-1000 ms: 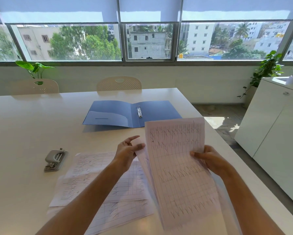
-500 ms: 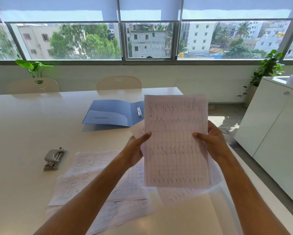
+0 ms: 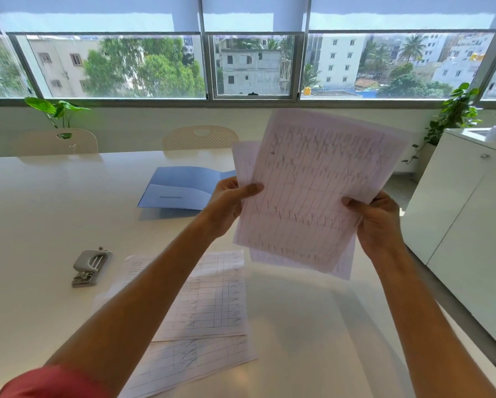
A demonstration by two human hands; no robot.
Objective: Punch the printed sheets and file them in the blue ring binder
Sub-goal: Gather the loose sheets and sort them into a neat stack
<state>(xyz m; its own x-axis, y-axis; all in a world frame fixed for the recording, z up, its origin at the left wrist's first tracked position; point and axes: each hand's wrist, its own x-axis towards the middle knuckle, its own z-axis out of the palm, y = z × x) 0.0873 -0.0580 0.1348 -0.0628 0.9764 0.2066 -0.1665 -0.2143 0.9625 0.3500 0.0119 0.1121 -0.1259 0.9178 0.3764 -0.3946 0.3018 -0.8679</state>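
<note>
I hold a small stack of printed sheets (image 3: 313,191) up in the air above the white table (image 3: 25,225). My left hand (image 3: 229,205) grips the stack's left edge with the thumb on top. My right hand (image 3: 379,222) grips its lower right edge. The sheets tilt to the right and hide the right half of the open blue ring binder (image 3: 180,188), rings included. More printed sheets (image 3: 212,305) lie loosely on the table under my left forearm. A grey hole punch (image 3: 90,267) sits on the table to the left.
Two pale chairs (image 3: 201,137) stand behind the table's far edge. A white cabinet (image 3: 465,214) stands to the right across a narrow gap of floor. Potted plants (image 3: 456,110) sit by the window wall.
Both hands have lifted the stack higher and farther forward, and it has tilted to the right. It now covers the binder's rings and right half.
</note>
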